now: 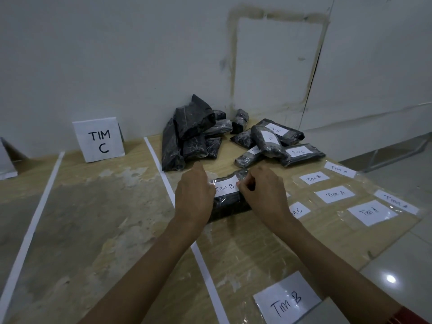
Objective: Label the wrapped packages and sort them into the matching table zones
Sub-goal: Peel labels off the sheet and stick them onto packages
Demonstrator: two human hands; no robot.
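Package: a black wrapped package (230,206) lies flat on the table (105,218), between the two hands.
Label: a white slip reading "TIM B" (225,188) lies across the package's top, spanning from one hand to the other.
Left hand: the left hand (194,190) rests on the package's left end and covers the slip's left edge. Its fingers are hidden behind its own back, so I cannot tell its grip.
Right hand: the right hand (263,190) has its fingers curled and pinches the slip's right edge.
Spare slips: to the right of the right hand, white slips under clear film (334,194) lie on the table, reading "TIM A", "TIM B" and part of a "C".
Labelled pile: beyond the right hand, black packages bearing white slips (280,141) lie overlapping.
Bare pile: beyond the left hand, a heap of black packages (191,134) sits against the wall.
Zone edge: a white tape strip (203,260) passes under the left forearm.
Zone sign: well left of the left hand, a "TIM C" card (99,139) stands by the wall.
Near sheet: a "TIM B" sheet (286,300) lies beside the right forearm.
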